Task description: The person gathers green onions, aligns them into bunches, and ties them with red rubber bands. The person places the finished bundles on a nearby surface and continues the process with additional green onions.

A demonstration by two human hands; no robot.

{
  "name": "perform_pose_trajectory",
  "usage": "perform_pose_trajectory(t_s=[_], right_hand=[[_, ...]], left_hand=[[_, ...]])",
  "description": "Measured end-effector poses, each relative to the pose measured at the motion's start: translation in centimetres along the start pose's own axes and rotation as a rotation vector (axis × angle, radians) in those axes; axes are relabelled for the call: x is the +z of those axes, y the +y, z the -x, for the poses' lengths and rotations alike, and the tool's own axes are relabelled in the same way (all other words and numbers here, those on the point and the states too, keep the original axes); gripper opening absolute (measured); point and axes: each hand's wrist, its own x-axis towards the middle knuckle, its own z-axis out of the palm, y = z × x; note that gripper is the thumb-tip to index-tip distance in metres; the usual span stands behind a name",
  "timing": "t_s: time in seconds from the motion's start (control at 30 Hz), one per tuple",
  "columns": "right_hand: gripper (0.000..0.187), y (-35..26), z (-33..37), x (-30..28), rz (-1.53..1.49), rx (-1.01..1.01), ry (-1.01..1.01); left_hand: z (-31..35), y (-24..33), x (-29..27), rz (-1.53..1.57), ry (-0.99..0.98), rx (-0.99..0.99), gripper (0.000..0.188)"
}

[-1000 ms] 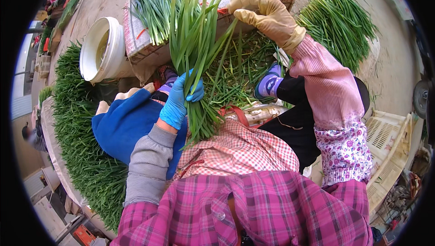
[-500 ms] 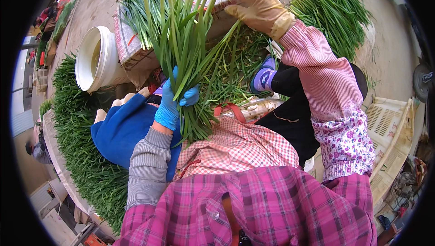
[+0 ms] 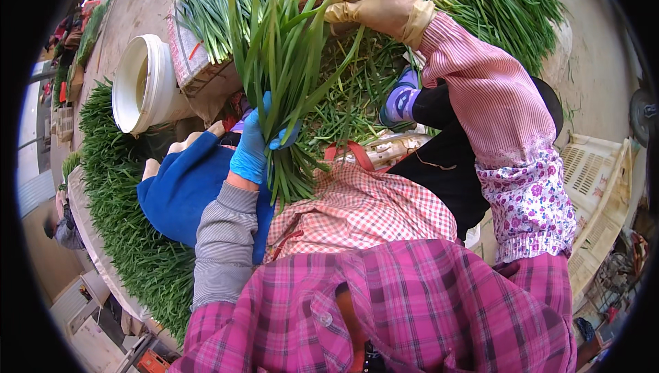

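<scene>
From where I stand, the bunch of greens (image 3: 278, 64) rises through the upper middle of the frame, pale stalk ends up, leafy ends drooping onto the checked apron (image 3: 371, 211). The left hand (image 3: 250, 143), in a blue glove, has its fingers wrapped around the bunch low down; that hold probably lets the stalks fan apart above while the leaves stay gathered. The right hand (image 3: 377, 5), in a tan glove, is at the bunch's upper right edge, fingers curled and thumb drawn in toward them; I cannot tell whether a stalk is pinched between. Being high there, it seems well placed to get at single stalks rather than the whole bundle.

Behind the bunch, a low box (image 3: 198, 74) carries more long greens (image 3: 199, 19), perhaps laid there to stay off the ground. A white bucket (image 3: 158, 95) stands tilted beside it. A dense green heap (image 3: 130, 235) fills the left side, and a neat pile (image 3: 498, 16) lies upper right. Loose scraps (image 3: 353, 115) litter the floor by a purple shoe (image 3: 401, 102). The box and the person's knees look like they crowd the space around the bunch. A pale crate (image 3: 583, 174) lies at the right.
</scene>
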Motion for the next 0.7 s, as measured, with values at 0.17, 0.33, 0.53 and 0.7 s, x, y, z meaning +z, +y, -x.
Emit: perform_pose_trajectory(t_s=[0.17,0.33,0.53,0.7], right_hand=[[0.005,-1.4,0.6,-2.4,1.326,-0.596,0.593],[0.023,2.4,1.1,-6.6,1.658,0.405,0.178],[0.118,2.4,1.5,0.1,-0.694,-0.172,-0.344],[0.096,0.0,0.8,1.4,-1.015,-0.298,-0.293]], left_hand=[[0.3,0.8,0.2,-0.178,-0.090,0.069,0.053],[1.0,1.3,1.9,-0.090,-0.105,0.138,0.050],[-1.0,0.2,4.7,-0.380,0.132,0.255,0.041],[-1.2,-2.9,5.2,-1.027,0.281,0.396,0.081]])
